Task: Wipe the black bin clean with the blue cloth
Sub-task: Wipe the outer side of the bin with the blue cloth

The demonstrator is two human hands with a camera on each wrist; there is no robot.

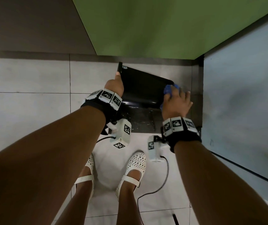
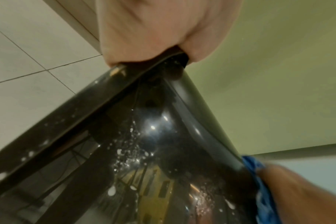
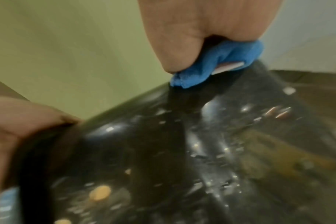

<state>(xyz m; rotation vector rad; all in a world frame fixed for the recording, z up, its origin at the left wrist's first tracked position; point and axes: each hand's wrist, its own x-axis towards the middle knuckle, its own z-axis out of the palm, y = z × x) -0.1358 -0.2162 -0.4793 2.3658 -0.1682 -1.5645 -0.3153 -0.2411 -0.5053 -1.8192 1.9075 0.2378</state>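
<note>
The glossy black bin [image 1: 144,93] stands on the tiled floor below me, its lid speckled with white spots [image 2: 128,148]. My left hand [image 1: 115,84] grips the bin's upper left edge, thumb on top and fingers curled round the rim [image 2: 153,57]. My right hand [image 1: 177,99] holds the bunched blue cloth [image 1: 170,90] against the bin's right edge. In the right wrist view the blue cloth [image 3: 217,62] sits pinched under the fingers on the black bin [image 3: 163,151]. The blue cloth [image 2: 259,181] also shows at the bin's right rim in the left wrist view.
A green wall [image 1: 162,26] rises behind the bin and a grey-blue panel [image 1: 244,103] closes in on the right. Pale floor tiles [image 1: 32,78] spread to the left. My feet in white shoes [image 1: 133,168] stand just before the bin, with a black cable [image 1: 161,184] trailing on the floor.
</note>
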